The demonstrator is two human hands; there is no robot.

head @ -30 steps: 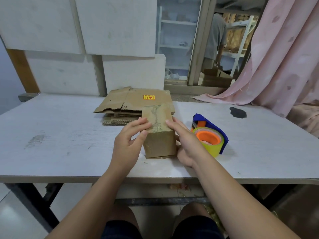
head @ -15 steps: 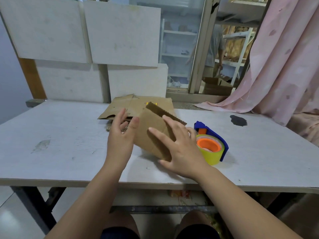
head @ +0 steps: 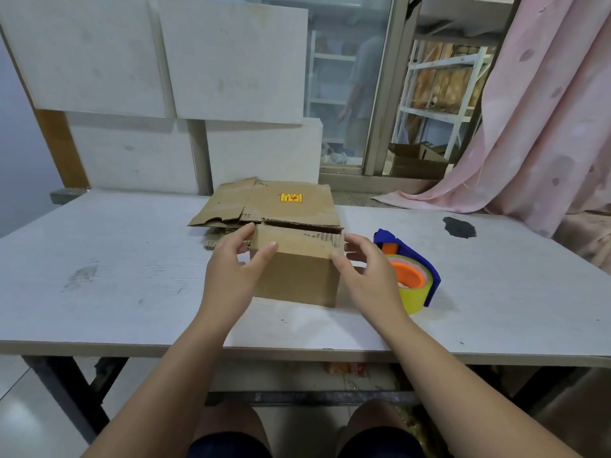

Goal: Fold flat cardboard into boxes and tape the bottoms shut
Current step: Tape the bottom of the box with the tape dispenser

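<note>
A small brown cardboard box (head: 297, 276) stands on the white table (head: 115, 276), its top flaps folded down and a corrugated edge showing along the top right. My left hand (head: 228, 269) holds its upper left corner, thumb on the front face and fingers over the top edge. At the upper right corner is my right hand (head: 367, 272), its thumb on the box's front right edge and its fingers curled beside the flap. Behind the box lies a stack of flat cardboard (head: 281, 203) with a yellow sticker.
A blue tape dispenser (head: 416, 276) with a yellow roll and an orange core sits just right of my right hand. There is a dark stain (head: 459, 226) at the far right of the table. White boards (head: 132, 77) lean behind the table, and a pink curtain (head: 545, 127) hangs on the right.
The cardboard went from standing tall and narrow, through a tilt, to a wide box sitting flat. Both hands shifted to its upper corners.
</note>
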